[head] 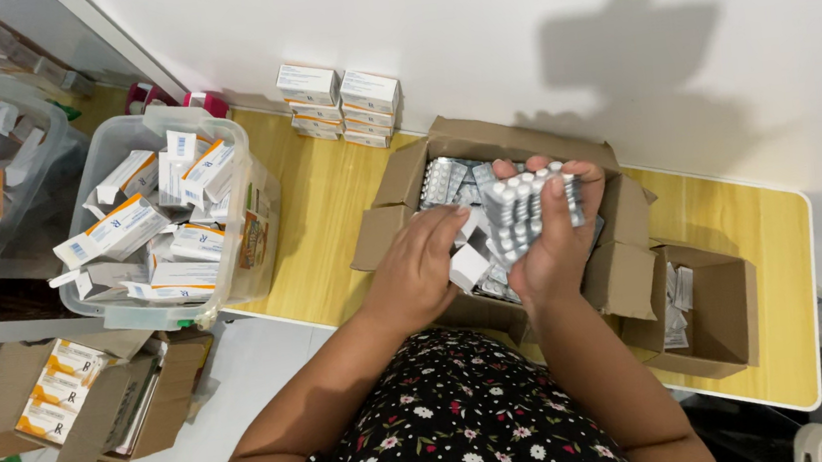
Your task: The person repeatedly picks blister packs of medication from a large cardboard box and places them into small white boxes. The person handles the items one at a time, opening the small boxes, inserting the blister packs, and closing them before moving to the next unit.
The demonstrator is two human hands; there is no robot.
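Holding a stack of silver blister packs in my right hand, fingers curled tight around it, I keep it just above the open cardboard box that still has more blister packs lying loose inside. My left hand is down in the box, fingers bent over a small white carton; I cannot tell whether it truly grips it or only rests on it. The stack is thick and slick, so I judge a few strips could slide out of my grip and scatter back into the box, or over the flap toward the smaller cardboard box just to the right. That smaller box sits near the tabletop edge on my side, and a nudge from my forearm could tip it off. To the left there is bare wood between the big box and the clear plastic bin heaped with white and orange cartons, which is the freest room for moving. Behind, stacked white boxes stand against the wall, well apart from my hands.
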